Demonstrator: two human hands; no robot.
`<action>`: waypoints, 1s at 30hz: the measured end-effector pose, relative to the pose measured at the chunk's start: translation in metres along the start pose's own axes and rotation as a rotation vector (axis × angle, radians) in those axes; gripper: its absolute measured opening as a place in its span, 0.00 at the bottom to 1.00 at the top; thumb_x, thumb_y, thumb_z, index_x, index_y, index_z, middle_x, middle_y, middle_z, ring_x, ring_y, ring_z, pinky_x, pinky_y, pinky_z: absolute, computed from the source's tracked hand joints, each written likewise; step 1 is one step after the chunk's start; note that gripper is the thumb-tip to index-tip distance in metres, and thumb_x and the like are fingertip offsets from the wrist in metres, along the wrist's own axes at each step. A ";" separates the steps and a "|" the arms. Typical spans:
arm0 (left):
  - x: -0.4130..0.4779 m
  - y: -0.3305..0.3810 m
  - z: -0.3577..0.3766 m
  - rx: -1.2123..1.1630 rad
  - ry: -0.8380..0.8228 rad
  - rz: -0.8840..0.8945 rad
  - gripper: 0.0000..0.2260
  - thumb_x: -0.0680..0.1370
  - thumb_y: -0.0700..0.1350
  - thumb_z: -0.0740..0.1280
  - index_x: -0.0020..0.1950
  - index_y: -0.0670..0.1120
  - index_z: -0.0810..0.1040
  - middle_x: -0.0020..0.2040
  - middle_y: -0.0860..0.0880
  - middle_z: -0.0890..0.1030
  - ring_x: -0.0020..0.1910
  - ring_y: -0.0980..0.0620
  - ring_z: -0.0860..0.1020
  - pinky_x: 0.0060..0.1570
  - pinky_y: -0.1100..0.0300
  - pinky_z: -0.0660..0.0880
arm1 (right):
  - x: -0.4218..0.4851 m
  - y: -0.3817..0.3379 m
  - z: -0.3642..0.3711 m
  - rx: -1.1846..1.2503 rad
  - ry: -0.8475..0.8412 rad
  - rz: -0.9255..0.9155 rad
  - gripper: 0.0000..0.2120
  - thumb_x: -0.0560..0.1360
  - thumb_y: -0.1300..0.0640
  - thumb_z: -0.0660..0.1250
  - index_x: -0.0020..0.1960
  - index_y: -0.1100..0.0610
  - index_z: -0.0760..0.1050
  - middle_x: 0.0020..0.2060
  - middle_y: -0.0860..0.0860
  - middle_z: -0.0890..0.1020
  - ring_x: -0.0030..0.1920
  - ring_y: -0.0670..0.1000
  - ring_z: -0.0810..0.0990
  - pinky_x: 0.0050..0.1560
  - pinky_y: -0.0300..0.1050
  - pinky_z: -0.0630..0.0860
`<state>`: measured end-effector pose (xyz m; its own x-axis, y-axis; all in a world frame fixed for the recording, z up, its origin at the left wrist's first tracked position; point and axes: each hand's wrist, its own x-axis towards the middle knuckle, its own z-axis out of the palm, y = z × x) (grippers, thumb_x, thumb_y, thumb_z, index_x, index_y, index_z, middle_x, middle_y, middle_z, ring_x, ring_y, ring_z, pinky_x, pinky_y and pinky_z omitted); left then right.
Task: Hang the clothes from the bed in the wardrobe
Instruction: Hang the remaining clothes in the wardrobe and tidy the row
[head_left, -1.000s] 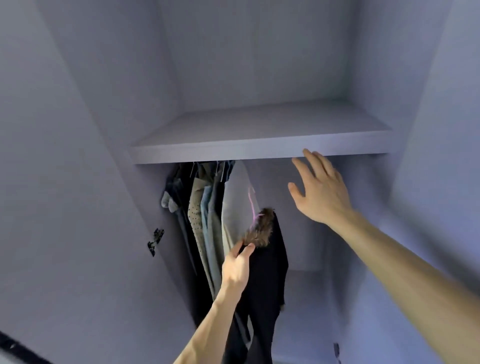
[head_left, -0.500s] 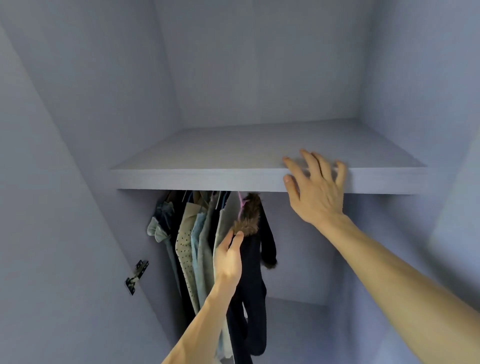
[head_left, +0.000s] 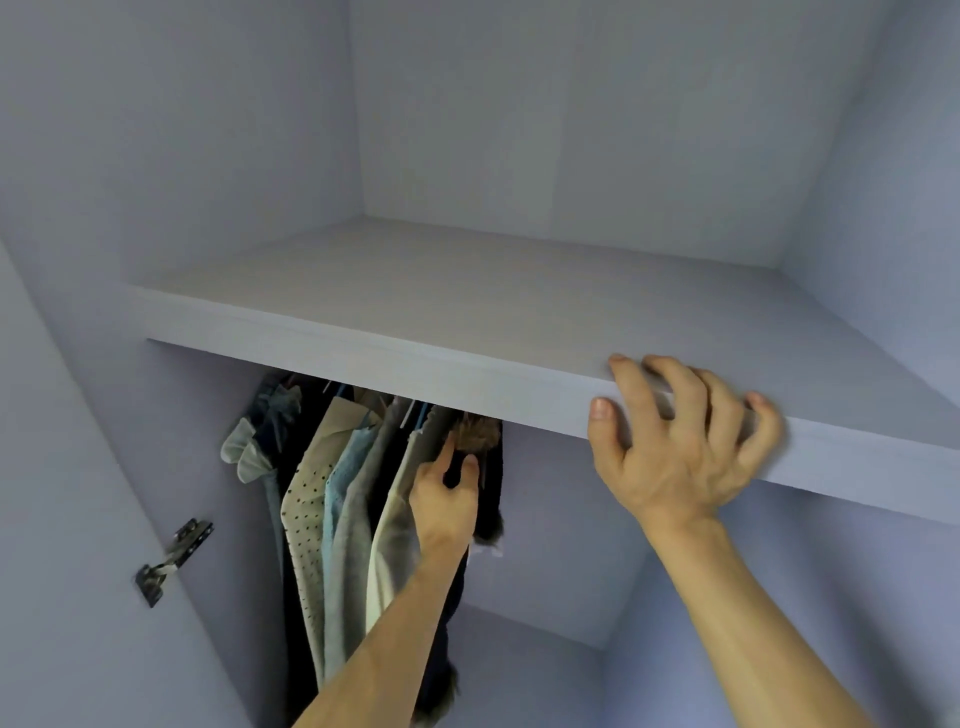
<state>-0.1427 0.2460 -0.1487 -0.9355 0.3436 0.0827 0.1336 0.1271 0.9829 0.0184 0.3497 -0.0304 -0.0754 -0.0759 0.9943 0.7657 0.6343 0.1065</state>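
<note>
Pale grey wardrobe shelf (head_left: 467, 332) is gripped at right by the right hand (head_left: 680, 441); black fur-collared coat (head_left: 475, 437) is pinched mid-frame by the left hand (head_left: 444, 501).

Hangers (head_left: 340, 388) mostly behind shelf (head_left: 395, 358)

Both arms are a person's, bare from the lower frame edge up to the hands. The left forearm (head_left: 384, 649) is slender and smooth, narrowing to a slim wrist. The left hand (head_left: 447, 501) shows its back, and its fingers (head_left: 445, 456) are partly hidden. The right forearm (head_left: 753, 623) looks broader, being nearer the camera, and fine creases cross its wrist. On the back of the right hand (head_left: 675, 460) tendons and knuckles stand out clearly. Its fingers are long and thin, with nails cut short and rounded; the thumbnail (head_left: 601, 408) and the little finger's nail (head_left: 754, 400) show plainly.
</note>
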 end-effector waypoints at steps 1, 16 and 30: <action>0.008 -0.002 0.005 0.018 0.007 0.016 0.19 0.80 0.45 0.65 0.72 0.53 0.74 0.47 0.45 0.79 0.46 0.42 0.79 0.51 0.56 0.76 | 0.000 0.000 0.002 0.000 0.008 -0.002 0.14 0.76 0.44 0.63 0.58 0.44 0.80 0.52 0.49 0.83 0.53 0.54 0.78 0.62 0.58 0.67; 0.024 -0.017 -0.014 0.302 -0.110 -0.109 0.23 0.82 0.41 0.57 0.77 0.55 0.67 0.59 0.42 0.81 0.53 0.42 0.80 0.54 0.53 0.77 | -0.004 0.000 -0.001 -0.017 -0.046 -0.014 0.13 0.76 0.43 0.63 0.59 0.44 0.79 0.53 0.48 0.82 0.55 0.53 0.76 0.64 0.58 0.67; -0.145 0.006 -0.291 0.883 -0.045 0.140 0.25 0.81 0.52 0.63 0.77 0.58 0.64 0.77 0.55 0.64 0.75 0.49 0.65 0.71 0.52 0.67 | -0.013 -0.104 -0.133 0.825 -0.704 0.295 0.23 0.81 0.49 0.58 0.75 0.52 0.68 0.72 0.47 0.72 0.77 0.51 0.62 0.74 0.56 0.64</action>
<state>-0.1017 -0.0739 -0.1067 -0.8803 0.4438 0.1676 0.4663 0.7447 0.4774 0.0250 0.1822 -0.0559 -0.5053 0.4474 0.7380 0.1758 0.8906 -0.4195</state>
